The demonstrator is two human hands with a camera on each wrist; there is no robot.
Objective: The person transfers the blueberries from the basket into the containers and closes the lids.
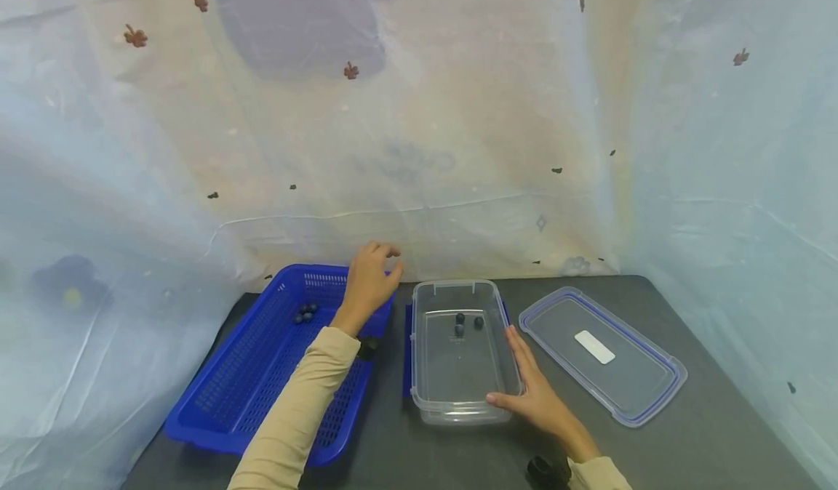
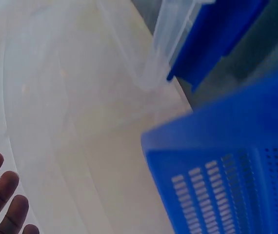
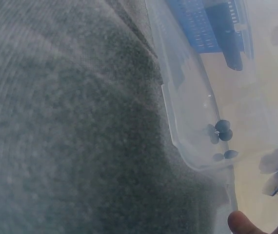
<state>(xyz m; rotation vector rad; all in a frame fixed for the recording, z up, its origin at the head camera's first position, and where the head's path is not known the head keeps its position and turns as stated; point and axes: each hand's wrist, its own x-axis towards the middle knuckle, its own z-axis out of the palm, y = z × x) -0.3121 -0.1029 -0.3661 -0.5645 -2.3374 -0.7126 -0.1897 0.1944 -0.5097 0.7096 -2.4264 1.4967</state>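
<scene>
My left hand [image 1: 369, 283] is raised over the far right corner of the blue basket [image 1: 225, 374], its fingers loosely bent with nothing between them. In the left wrist view, its fingertips [image 2: 5, 195] hang apart from the basket. Several blueberries [image 1: 305, 313] lie toward the basket's far end. Three more blueberries [image 1: 460, 318] are on the floor of a clear plastic container [image 1: 458, 414]. My right hand [image 1: 533, 395] rests against the container's near right corner, fingers straight along the side and thumb at the rim. Only the thumb [image 3: 241, 223] shows plainly in the right wrist view.
A clear lid [image 1: 628, 355] with a blue seal and a white label lies slanted on the dark table [image 1: 471, 454], right of the container. A blue piece [image 1: 407, 359] shows along the container's left side. Patterned curtains [image 1: 425, 134] stand behind and at both sides.
</scene>
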